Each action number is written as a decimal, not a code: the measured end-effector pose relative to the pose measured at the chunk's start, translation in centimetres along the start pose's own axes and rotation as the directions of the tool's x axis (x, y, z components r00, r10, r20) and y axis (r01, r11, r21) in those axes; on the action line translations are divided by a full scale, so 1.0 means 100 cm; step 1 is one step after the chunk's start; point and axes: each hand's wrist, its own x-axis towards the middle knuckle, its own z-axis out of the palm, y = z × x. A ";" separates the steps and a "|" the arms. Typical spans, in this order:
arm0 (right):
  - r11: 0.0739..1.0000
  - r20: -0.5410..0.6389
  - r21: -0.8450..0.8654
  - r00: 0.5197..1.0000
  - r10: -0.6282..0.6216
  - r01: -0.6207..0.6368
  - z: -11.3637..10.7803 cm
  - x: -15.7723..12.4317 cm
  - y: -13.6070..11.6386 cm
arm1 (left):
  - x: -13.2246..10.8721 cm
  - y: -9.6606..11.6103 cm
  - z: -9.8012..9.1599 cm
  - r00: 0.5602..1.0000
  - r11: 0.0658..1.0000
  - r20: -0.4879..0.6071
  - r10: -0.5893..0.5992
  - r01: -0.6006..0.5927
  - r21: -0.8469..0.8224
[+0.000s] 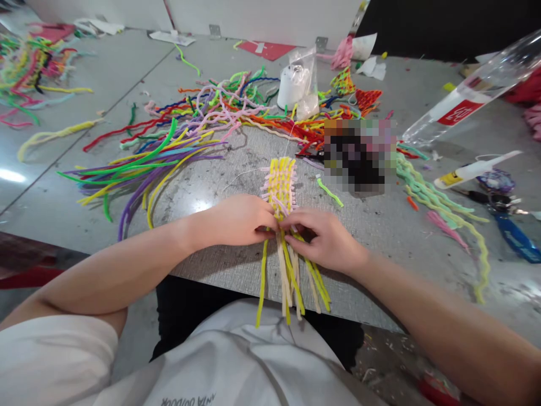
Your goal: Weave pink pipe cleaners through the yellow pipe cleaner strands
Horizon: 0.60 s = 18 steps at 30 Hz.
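Observation:
A woven strip of yellow, cream and pink fuzzy cords (279, 179) lies on the grey table in front of me. Its upper part is tightly interlaced, while loose yellow and cream ends (291, 276) fan out past the table's near edge. My left hand (249, 220) pinches the cords from the left just below the woven part. From the right, my right hand (321, 234) also has its fingertips closed on the cords, close to the left ones. A pink strand crosses the weave just above both hands; the fingertips partly hide where it runs.
Multicoloured fuzzy cords (160, 163) lie in a heap behind and left. A white thread cone (289, 87) stands at the back. On the right are a clear bottle (465, 101), a glue tube (473, 169), keys with a blue tag (515, 231) and pale green cords (435, 186).

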 end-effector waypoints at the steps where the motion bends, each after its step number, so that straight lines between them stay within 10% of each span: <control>1: 1.000 0.001 0.007 1.000 -0.001 0.001 0.000 0.000 0.001 | 0.000 0.000 0.000 1.000 1.000 0.011 0.012 -0.012 0.007; 18: 0.996 0.068 -0.014 0.994 -0.088 0.090 -0.001 0.003 0.006 | -0.001 0.014 0.004 0.945 0.956 0.164 0.282 -0.262 -0.134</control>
